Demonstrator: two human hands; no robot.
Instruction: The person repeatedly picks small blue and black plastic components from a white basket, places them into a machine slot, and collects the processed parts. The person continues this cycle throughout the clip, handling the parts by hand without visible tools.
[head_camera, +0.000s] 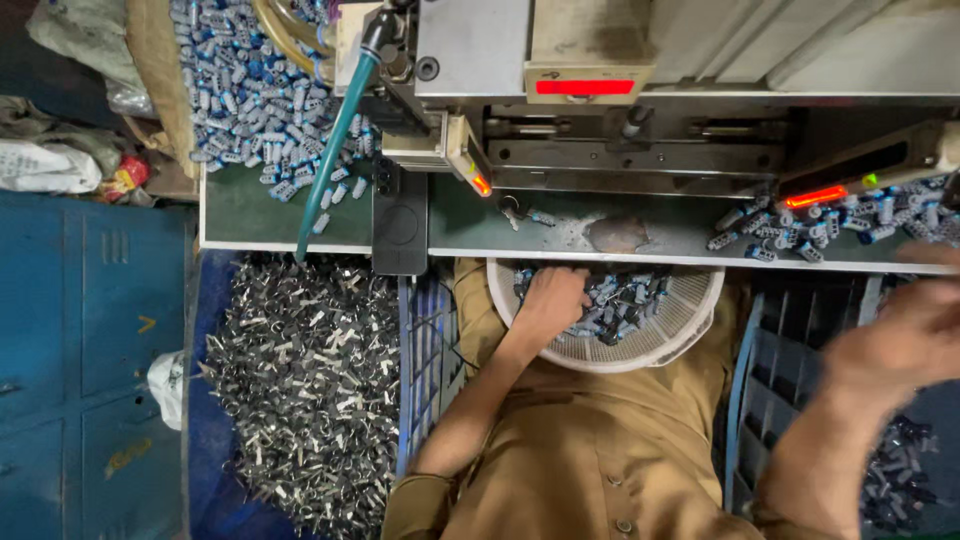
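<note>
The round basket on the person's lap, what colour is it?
The basket is white, a slotted plastic one; the head view, the only one, shows it clearly.

red lit display (584, 87) atop machine (600, 45)

Around the counter: machine, hose and scrap

A grey machine (640, 90) with red lights stands along the green counter's (250, 215) back edge; a teal hose (335, 140) crosses its left end; metal clips (305, 390) heap below its front-left corner.

Mustard-brown buttoned shirt (590, 450), sleeves rolled to the elbows, bare forearms, no gloves or rings.
</note>
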